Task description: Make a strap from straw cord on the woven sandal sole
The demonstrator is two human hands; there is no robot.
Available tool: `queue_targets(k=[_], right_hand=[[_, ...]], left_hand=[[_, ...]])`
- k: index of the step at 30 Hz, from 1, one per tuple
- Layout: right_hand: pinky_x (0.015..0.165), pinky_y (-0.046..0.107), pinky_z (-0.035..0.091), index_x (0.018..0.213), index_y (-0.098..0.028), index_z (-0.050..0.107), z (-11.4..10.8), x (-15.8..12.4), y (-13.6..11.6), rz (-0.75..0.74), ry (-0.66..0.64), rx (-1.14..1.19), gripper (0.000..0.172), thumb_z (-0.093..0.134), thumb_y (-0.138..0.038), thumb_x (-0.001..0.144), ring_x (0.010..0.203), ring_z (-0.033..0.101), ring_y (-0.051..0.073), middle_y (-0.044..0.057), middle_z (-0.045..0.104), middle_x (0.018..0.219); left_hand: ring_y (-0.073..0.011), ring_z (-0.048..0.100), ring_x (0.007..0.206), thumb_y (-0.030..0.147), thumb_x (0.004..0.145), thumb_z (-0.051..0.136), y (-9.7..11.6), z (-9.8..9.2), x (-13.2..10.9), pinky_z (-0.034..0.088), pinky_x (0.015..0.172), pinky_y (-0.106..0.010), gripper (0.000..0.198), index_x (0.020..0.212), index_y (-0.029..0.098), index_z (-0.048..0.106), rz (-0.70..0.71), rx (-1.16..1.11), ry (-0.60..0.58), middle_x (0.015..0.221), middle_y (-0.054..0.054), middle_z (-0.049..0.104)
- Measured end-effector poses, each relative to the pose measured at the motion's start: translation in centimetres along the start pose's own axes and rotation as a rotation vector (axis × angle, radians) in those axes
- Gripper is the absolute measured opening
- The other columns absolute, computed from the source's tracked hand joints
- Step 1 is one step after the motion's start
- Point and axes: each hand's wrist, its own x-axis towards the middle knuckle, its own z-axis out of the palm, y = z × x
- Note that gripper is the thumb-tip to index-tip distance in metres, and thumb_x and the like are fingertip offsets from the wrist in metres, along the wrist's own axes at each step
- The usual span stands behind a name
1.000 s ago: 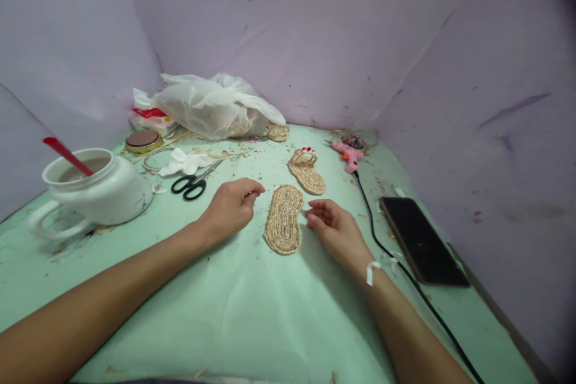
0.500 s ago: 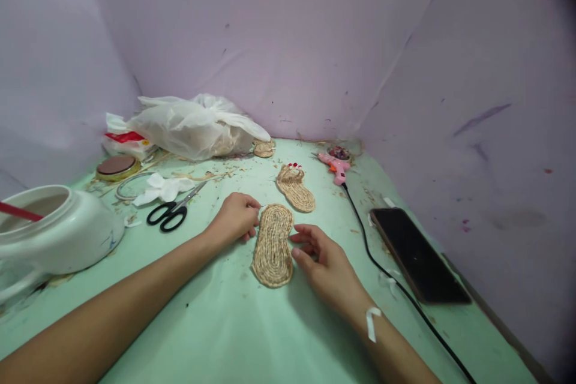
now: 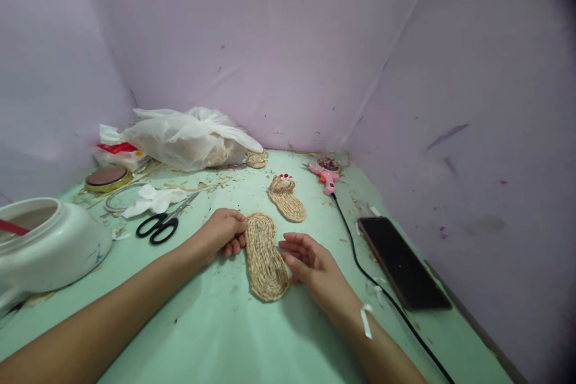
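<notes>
1. Head view: the braided straw sole (image 3: 265, 255) lies flat at the centre of the green table (image 3: 202, 324), between both hands. Its long axis runs away from the wearer, far end leaning slightly left; the edge curves inward on the right side.
2. Left hand (image 3: 225, 231): fingers curled, thumb and forefinger at the sole's far left edge. Whether they clamp it cannot be told.
3. Right hand (image 3: 310, 264): thumb and fingers apart, just beside the sole's right edge.
4. Straw sandal (image 3: 290, 204): beyond the sole, strapped and beaded end pointing away and slightly left.
5. Scissors (image 3: 164, 222): left of the left hand, blades pointing away and right.
6. Pink glue gun (image 3: 326, 177): beyond the right hand, nozzle pointing left. Beside it, a small round dish holds dark red and mixed-colour beads (image 3: 328, 163).
7. Smartphone (image 3: 402, 264): at right, screen dark.
8. White pot (image 3: 76, 258): at left, containing a red stick (image 3: 12, 227); other contents unclear.
9. Translucent plastic bag (image 3: 180, 138): against the back wall, pale tan contents, indistinct.
</notes>
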Motion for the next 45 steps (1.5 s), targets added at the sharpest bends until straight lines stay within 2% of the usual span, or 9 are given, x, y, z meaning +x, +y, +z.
queue_targets(k=[4,9,12,14,19,26,29,35,45], right_hand=[[0.065,0.033,0.049,0.099,-0.016,0.052,-1.7,1.0,0.5,-0.104,0.187,-0.115,0.038,0.057,-0.033,0.065,0.089,0.059,0.023,0.013,0.061,0.102],[0.078,0.035,0.047,0.096,-0.014,0.054,-4.7,4.9,0.1,-0.192,0.432,-0.354,0.034,0.054,-0.03,0.066,0.087,0.061,0.02,0.013,0.062,0.097],[0.076,0.036,0.046,0.099,-0.012,0.055,-4.7,7.4,-0.8,-0.154,0.431,-0.528,0.037,0.055,-0.031,0.067,0.084,0.061,0.022,0.014,0.063,0.095],[0.075,0.039,0.045,0.102,-0.013,0.056,-3.8,8.6,-1.3,-0.15,0.406,-0.604,0.049,0.062,-0.039,0.062,0.085,0.06,0.026,0.014,0.063,0.095],[0.082,0.043,0.04,0.119,-0.012,0.048,-1.2,8.8,-1.3,-0.2,0.363,-0.977,0.066,0.063,-0.043,0.062,0.103,0.051,0.034,0.018,0.057,0.109],[0.076,0.037,0.044,0.107,-0.015,0.055,-2.5,3.5,0.4,-0.247,0.33,-0.96,0.035,0.051,-0.025,0.073,0.085,0.056,0.024,0.008,0.061,0.089],[0.079,0.036,0.044,0.103,-0.016,0.056,-3.3,2.4,1.2,-0.266,0.322,-0.867,0.029,0.048,-0.022,0.076,0.087,0.056,0.022,0.008,0.061,0.094],[0.083,0.04,0.042,0.104,-0.017,0.055,-3.0,3.7,0.5,-0.358,0.367,-0.789,0.029,0.049,-0.029,0.078,0.097,0.054,0.025,0.011,0.059,0.105],[0.084,0.045,0.037,0.115,-0.015,0.047,-0.4,4.5,-0.3,-0.214,0.307,-0.942,0.056,0.06,-0.044,0.069,0.101,0.049,0.033,0.014,0.057,0.11]], left_hand=[[-0.0067,0.042,0.029,0.015,0.066,0.051,-0.2,-0.5,0.5,0.024,0.026,-0.015,0.005,0.065,0.015,0.047,0.039,-0.083,0.067,0.043,0.002,0.051],[-0.0061,0.041,0.03,0.017,0.068,0.05,-0.2,-0.8,1.1,0.025,0.026,-0.014,0.005,0.07,0.016,0.045,0.077,-0.135,0.107,0.046,0.003,0.052],[-0.0067,0.041,0.029,0.018,0.065,0.052,-0.2,-0.7,1.1,0.024,0.025,-0.014,0.008,0.07,0.016,0.045,0.074,-0.143,0.112,0.044,0.004,0.051],[-0.0072,0.041,0.029,0.018,0.064,0.053,-0.1,-0.6,1.1,0.024,0.024,-0.014,0.01,0.07,0.016,0.046,0.059,-0.146,0.117,0.043,0.004,0.051],[-0.0082,0.042,0.028,0.019,0.063,0.053,0.1,-0.8,1.0,0.025,0.023,-0.015,0.01,0.068,0.016,0.045,0.016,-0.195,0.109,0.04,0.004,0.05],[-0.0081,0.042,0.03,0.021,0.063,0.056,-0.2,-1.3,1.7,0.026,0.024,-0.015,0.013,0.072,0.016,0.048,0.02,-0.182,0.112,0.044,0.003,0.052],[-0.0075,0.041,0.029,0.021,0.063,0.056,-0.2,-1.3,2.2,0.025,0.023,-0.015,0.013,0.074,0.015,0.05,0.04,-0.134,0.115,0.045,0.003,0.052],[-0.0073,0.042,0.03,0.023,0.063,0.057,0.1,-1.5,2.6,0.027,0.023,-0.015,0.016,0.075,0.014,0.051,0.011,-0.131,0.107,0.046,0.003,0.053],[-0.0077,0.043,0.03,0.023,0.062,0.056,0.3,-1.8,2.5,0.028,0.022,-0.015,0.013,0.071,0.015,0.05,-0.072,-0.076,0.044,0.047,0.003,0.052]])
